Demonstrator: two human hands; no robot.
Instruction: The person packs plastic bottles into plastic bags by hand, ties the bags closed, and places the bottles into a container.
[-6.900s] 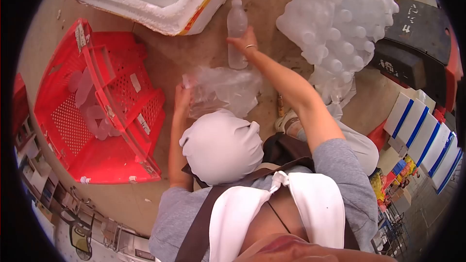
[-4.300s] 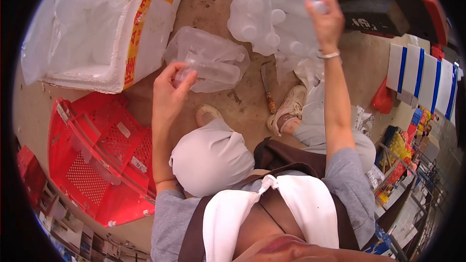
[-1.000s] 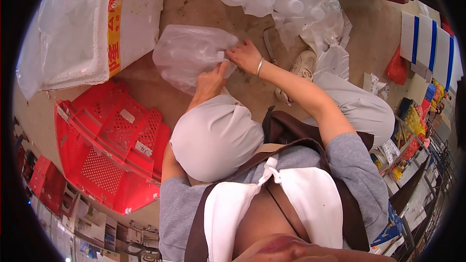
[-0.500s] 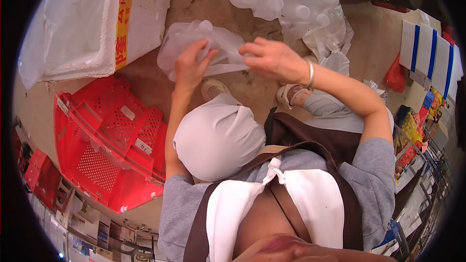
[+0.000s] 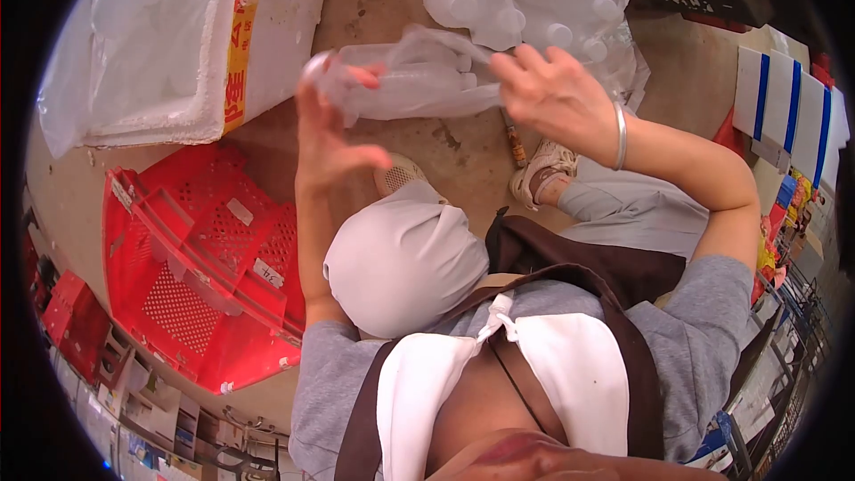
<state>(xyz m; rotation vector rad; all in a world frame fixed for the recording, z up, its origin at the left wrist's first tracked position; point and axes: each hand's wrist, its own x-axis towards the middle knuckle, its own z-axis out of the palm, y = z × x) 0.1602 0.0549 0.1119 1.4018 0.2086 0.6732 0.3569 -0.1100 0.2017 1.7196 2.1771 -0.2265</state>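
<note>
Left hand (image 5: 325,144): raised at the near side of the foam box, thumb spread well away from the fingers; clear film is caught about the fingertips, but whether it is pinched cannot be told through the blur.
Right hand (image 5: 559,96): closed on the gathered edge of the bag, which is pulled out to the side, seemingly so that the film is drawn taut.
Bag (image 5: 383,105): stretched between the two hands above the floor (image 5: 347,4); its slack appears to be taken up so that its contents are held together.
Bottles (image 5: 423,80): laid side by side inside the bag, caps toward the right hand, probably because less room is taken that way.
Bottle pack (image 5: 539,0): set beyond the right hand, within easy reach, its bottles bunched under clear film.
Foam box (image 5: 280,49): placed beyond the left hand, with clear plastic inside.
Red basket (image 5: 205,368): stood beside the left arm, near the box.
Patterned handle (image 5: 515,144): lying beside the right shoe (image 5: 543,169).
</note>
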